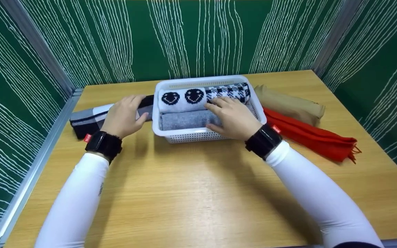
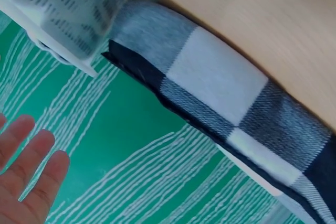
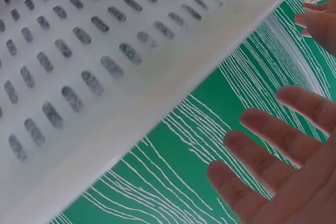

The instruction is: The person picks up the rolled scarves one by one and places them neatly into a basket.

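A white plastic basket (image 1: 198, 132) with slotted sides holds a white roll with black smiling faces (image 1: 183, 100), a black-and-white houndstooth roll (image 1: 227, 91) and a grey knitted roll (image 1: 184, 119) in front of them. My right hand (image 1: 231, 117) is above the basket's right half, fingers straight and spread, hiding part of the rolls. To the left of the basket, my left hand (image 1: 124, 117) hovers over a folded checked scarf (image 1: 95, 117) in black, grey and white. Its fingers are extended and hold nothing. In the left wrist view the scarf (image 2: 220, 77) runs up to the basket (image 2: 58, 9).
Right of the basket lie a tan folded cloth (image 1: 288, 103) and a red fringed scarf (image 1: 312, 137), side by side. The wooden table (image 1: 184, 193) is bordered by green walls with white streaks (image 1: 219, 41) and grey metal posts (image 1: 40, 41).
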The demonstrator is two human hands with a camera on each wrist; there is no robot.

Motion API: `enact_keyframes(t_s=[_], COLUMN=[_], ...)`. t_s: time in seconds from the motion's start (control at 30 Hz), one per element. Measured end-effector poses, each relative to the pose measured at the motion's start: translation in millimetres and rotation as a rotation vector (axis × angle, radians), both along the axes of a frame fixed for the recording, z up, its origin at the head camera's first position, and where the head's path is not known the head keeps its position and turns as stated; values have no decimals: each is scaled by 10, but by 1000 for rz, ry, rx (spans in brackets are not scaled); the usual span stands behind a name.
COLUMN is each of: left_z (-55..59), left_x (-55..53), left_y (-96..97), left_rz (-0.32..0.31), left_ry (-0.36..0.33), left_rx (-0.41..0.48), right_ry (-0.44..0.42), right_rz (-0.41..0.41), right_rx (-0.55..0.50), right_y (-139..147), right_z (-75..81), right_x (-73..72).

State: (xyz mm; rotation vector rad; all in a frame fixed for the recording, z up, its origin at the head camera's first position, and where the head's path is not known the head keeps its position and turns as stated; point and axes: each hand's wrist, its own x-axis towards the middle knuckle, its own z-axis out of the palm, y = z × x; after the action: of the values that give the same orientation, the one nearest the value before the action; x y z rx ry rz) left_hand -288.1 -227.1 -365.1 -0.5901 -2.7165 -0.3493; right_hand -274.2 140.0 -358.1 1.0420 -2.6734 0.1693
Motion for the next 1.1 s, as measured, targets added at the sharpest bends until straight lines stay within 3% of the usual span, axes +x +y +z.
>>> enact_keyframes(t_s=[0.7,1.1], left_z=[-47,13], left_x=[9,63], left_y=[-397,-558], left_rz=[85,135], left_ry=[-45,-97], left_rx=[-31,-48], right_ry=[9,36], right_rz=[60,94], right_rx=[-29,-29], right_y=[-148,-246], right_z=[-131,-162], right_x=[83,143])
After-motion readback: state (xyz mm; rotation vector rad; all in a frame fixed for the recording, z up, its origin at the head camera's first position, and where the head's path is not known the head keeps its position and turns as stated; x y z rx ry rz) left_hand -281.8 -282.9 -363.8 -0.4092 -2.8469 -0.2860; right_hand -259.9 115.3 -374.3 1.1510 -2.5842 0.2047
